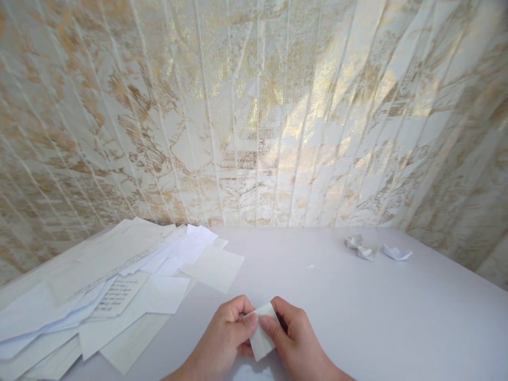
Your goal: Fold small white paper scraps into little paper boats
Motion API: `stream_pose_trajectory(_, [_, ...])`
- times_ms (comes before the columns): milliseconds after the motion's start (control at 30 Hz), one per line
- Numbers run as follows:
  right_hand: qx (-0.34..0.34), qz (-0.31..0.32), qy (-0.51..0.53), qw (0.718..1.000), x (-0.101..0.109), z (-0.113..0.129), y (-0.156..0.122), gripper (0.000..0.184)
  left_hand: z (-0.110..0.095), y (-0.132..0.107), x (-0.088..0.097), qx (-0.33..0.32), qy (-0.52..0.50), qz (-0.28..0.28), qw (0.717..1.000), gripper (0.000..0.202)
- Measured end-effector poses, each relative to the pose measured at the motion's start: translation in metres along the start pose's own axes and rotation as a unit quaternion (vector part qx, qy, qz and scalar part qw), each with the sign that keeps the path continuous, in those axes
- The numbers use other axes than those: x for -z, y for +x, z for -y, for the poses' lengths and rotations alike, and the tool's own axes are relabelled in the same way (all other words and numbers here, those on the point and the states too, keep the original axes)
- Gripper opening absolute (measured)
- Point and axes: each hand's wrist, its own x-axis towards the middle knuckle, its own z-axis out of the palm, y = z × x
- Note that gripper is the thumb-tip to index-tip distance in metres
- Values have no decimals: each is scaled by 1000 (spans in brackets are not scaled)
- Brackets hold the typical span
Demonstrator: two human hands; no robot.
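A small folded piece of white paper [262, 343] is held between both hands at the near middle of the table. My left hand [232, 329] pinches its left edge, thumb on top and fingers curled behind. On the other side my right hand [291, 330] grips the paper, with the thumb pressed flat on its face. The fingertips behind the paper are hidden. A crease runs down the paper's surface.
Loose sheets and cut pieces lie in a spread pile [119, 254] on the left, some with print. At the back right are crumpled folded papers [361, 247] and a folded white paper boat shape [397, 253]. A tiny scrap [311, 266] lies mid-table. A patterned curtain [254, 116] hangs behind.
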Motion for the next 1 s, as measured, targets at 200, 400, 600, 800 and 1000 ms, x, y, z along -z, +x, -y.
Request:
stream_pose_trajectory(200, [8, -4, 61, 998, 0, 0, -1, 29, -4, 0, -5, 9, -32, -33, 999, 41])
stream_pose_trajectory(400, [-12, 13, 206, 978, -2, -2, -1, 37, -4, -2, -8, 17, -34, -5, 999, 38])
stream_pose_trajectory(600, [-5, 18, 176, 984, 0, 0, -2, 36, -5, -3, -5, 20, 48, -9, 999, 32])
stream_pose_trajectory(800, [-21, -2, 183, 983, 3, 5, -3, 40, -8, -6, -7, 19, 123, -18, 992, 32])
stream_pose_trajectory(1000, [-39, -8, 240, 970, 4, 5, 0, 45, -15, -9, -7, 18, 79, -5, 997, 35])
